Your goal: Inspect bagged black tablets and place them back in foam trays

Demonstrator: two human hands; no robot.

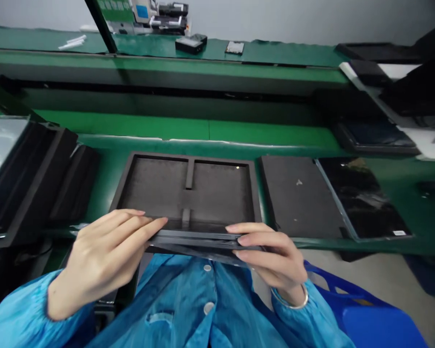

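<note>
Between my hands is a thin bundle of dark flat panels (203, 239), seen nearly edge-on in front of my jacket; their exact kind does not show. My left hand (108, 249) closes over the left end, fingers together on the upper edge and thumb hidden. At the right end, my right hand (273, 253) grips the panels, its fingers curled round the edges. Just beyond lies a black foam tray (190, 198) with two shallow recesses; its near rim is partly hidden behind the panels and my hands.
To the right, a dark foam slab (300, 193) has a glossy black screen panel (362, 198) leaning over its edge. Stacked foam trays (39, 179) stand at the left. A raised shelf (217, 53) runs along the back. A blue stool (369, 309) is at lower right.
</note>
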